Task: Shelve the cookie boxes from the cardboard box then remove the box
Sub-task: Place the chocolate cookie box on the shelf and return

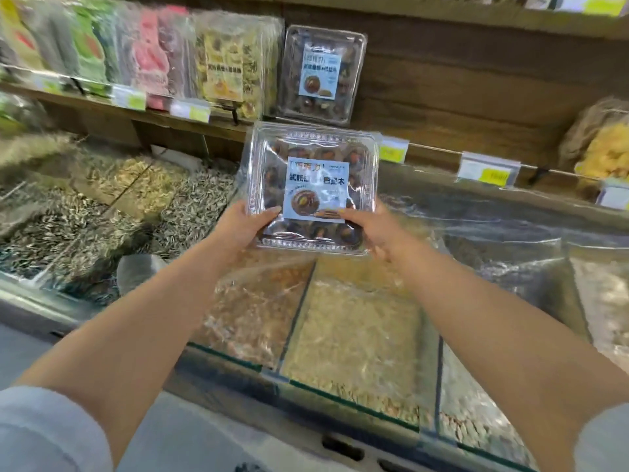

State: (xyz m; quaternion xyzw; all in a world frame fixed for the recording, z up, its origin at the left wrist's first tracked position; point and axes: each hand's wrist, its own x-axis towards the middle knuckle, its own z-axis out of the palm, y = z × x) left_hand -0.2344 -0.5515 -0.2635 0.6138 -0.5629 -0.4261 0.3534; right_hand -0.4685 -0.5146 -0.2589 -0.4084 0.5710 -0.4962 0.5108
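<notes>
Head view: your left hand [238,226] and right hand [369,229] grasp the clear plastic cookie box [315,189] by its bottom corners; likely light, slippery, crushable.

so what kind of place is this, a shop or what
Most likely a snack shop: wooden shelving edged with yellow price tags, glass-walled bulk bins of seeds below, and a clear plastic cookie box with a blue label held below a matching shelved one.

Wooden shelf [476,80]: coloured snack packets [146,52], yellow price tags [488,172], bagged yellow snacks [606,151]. Below: glass-fronted bulk bins [340,401], striped sunflower seeds [85,226] at left.
</notes>
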